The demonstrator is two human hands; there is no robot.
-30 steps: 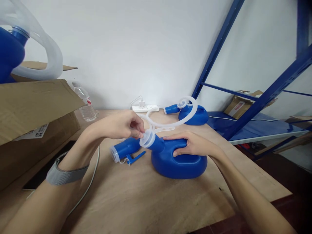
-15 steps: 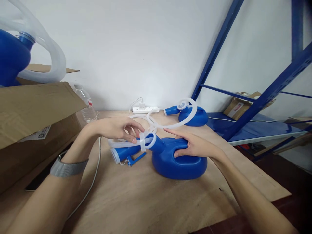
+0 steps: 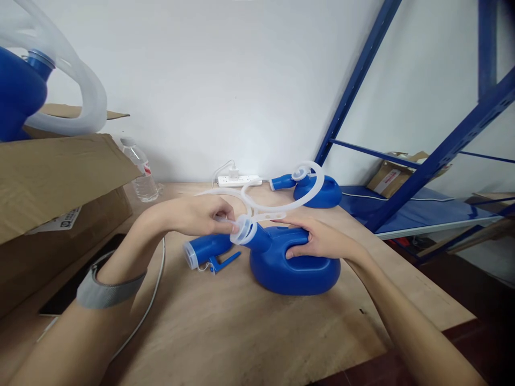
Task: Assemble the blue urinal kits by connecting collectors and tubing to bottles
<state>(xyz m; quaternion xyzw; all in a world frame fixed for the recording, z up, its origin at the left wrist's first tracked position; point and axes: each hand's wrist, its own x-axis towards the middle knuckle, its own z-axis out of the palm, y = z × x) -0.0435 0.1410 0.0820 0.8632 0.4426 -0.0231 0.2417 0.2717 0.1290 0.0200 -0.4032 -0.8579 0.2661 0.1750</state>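
"So, where does the blue, round-bodied plastic jug (image 3: 295, 276) stand?"

"On the pale wooden tabletop (image 3: 225, 327). Its long axis runs crosswise in front of the wearer, with the neck slanting up at its left end."

"Which hand is nearer the jug's mouth?"

"The left hand (image 3: 224, 217), just off the jug's left end. It's nearly closed, thumb and fingertips pinching the translucent stepped plastic cap (image 3: 243, 229). That cap lies right of those fingertips, at the jug's mouth and roughly in line with its neck; I can't tell whether it is seated."

"And the right hand (image 3: 316, 238)?"

"Half curled over the jug's handle, thumb on the near side, index finger stretched toward the neck. The jug's body sits directly below that hand."

"Anything around it?"

"Left of the jug, a blue plastic tube-shaped piece (image 3: 210, 248) lies on its side; behind the jug, a translucent ribbed hose (image 3: 321, 182) curls."
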